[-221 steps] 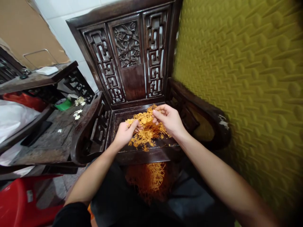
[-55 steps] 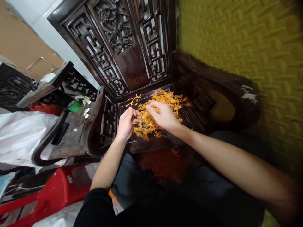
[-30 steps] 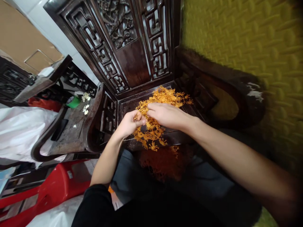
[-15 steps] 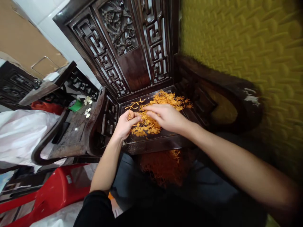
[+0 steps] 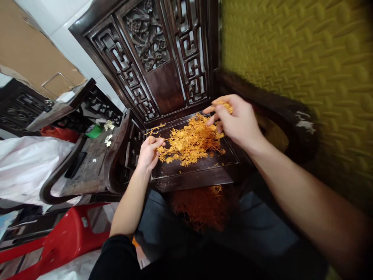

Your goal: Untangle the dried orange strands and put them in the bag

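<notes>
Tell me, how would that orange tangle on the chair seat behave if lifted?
Probably light: the right hand pinches a small tuft easily. The orange tangle likely snags and lifts in clumps, as its thin branches interlock. The sprig in the left hand arches, so probably springy.

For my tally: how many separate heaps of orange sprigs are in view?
2. One heap lies on the chair seat; a second heap lies below its front edge. More may be hidden.

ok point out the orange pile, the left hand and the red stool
orange pile (image 5: 189, 142), head view, middle of the heap
left hand (image 5: 147, 153), head view, back of hand
red stool (image 5: 67, 242), head view, curved top side
</notes>
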The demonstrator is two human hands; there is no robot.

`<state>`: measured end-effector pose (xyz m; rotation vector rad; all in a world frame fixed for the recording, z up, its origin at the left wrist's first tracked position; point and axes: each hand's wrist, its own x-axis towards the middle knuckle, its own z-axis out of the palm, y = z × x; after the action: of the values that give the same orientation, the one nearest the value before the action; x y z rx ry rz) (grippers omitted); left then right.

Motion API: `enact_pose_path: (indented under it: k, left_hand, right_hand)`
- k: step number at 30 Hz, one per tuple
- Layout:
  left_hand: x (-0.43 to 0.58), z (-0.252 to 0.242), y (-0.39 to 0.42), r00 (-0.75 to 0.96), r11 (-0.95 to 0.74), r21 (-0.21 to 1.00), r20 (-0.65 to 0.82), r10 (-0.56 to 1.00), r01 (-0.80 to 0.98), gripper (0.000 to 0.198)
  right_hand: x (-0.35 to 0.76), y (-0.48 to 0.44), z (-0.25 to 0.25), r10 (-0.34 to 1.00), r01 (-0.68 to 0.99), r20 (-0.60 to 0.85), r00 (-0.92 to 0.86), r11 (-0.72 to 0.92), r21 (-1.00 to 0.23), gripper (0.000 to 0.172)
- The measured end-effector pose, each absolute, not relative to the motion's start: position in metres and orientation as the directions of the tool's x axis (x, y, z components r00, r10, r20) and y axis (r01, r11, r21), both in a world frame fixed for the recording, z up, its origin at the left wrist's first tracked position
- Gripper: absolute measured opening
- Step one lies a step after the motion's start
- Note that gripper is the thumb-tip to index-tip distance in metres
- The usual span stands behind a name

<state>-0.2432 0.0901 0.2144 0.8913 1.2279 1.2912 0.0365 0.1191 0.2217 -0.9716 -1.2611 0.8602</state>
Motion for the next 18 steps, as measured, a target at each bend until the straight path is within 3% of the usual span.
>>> enact_pose_path:
  k: [7,10,12,14,16,18]
  left_hand:
    - [-0.226,0.218,0.077,0.022,0.059,0.987,-0.057,0.998,-0.146,0.052]
    - [-0.222,0.217,0.072,0.077,0.027,0.996,-0.020,0.997,-0.090,0.051]
    - [-0.222,0.217,0.070,0.059,-0.007,0.998,0.012,0.998,-0.070,0.053]
    - [-0.225,0.218,0.070,0.003,-0.033,0.995,0.034,0.999,-0.095,0.057]
    - [-0.229,0.221,0.070,-0.038,-0.032,0.989,0.027,0.999,-0.141,0.059]
    - [-0.233,0.223,0.071,-0.038,-0.006,0.985,0.000,0.999,-0.171,0.058]
  right_hand:
    - [0.007,0.104,0.210,0.914,0.312,0.354,-0.198,0.401,-0.861,0.041]
    - [-0.001,0.105,0.208,0.901,0.338,0.306,-0.308,0.405,-0.850,0.030]
    - [0.004,0.115,0.208,0.901,0.351,0.380,-0.209,0.432,-0.831,0.023]
    - [0.020,0.130,0.209,0.876,0.330,0.466,0.125,0.407,-0.852,0.024]
    - [0.040,0.146,0.209,0.806,0.172,0.401,0.435,0.363,-0.916,0.026]
    - [0.053,0.153,0.208,0.869,-0.049,0.265,0.418,0.313,-0.948,0.023]
